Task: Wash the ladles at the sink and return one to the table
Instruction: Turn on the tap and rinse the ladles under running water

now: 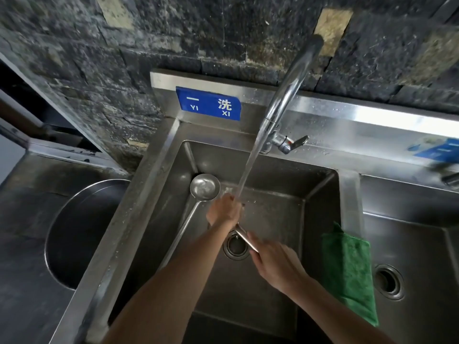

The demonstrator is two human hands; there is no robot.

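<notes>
Two ladles are in play, and we take them from left to right; the first ladle lies untouched in the left part of the sink basin, its bowl up near the back left corner, face up, and its long handle running down and toward us along the left wall, so its axis points roughly from the back corner to the near left edge; our left hand is much the nearer of the two to it, the bowl sitting just beside that hand's knuckles; the left hand itself is under the stream from the faucet, fingers curled over the far end of the second ladle, and we judge it is gripping or rubbing the bowl there, though the bowl is wholly hidden beneath the hand; only a short bare stretch of the handle shows, slanting down and to the right above the drain; our right hand wraps the lower end of that handle, fingers closed round it; how far the handle runs past the palm we cannot tell; the stream meets the left hand's far side, and spray blurs the contact; further right a green cloth hangs over the divider between the basins.
</notes>
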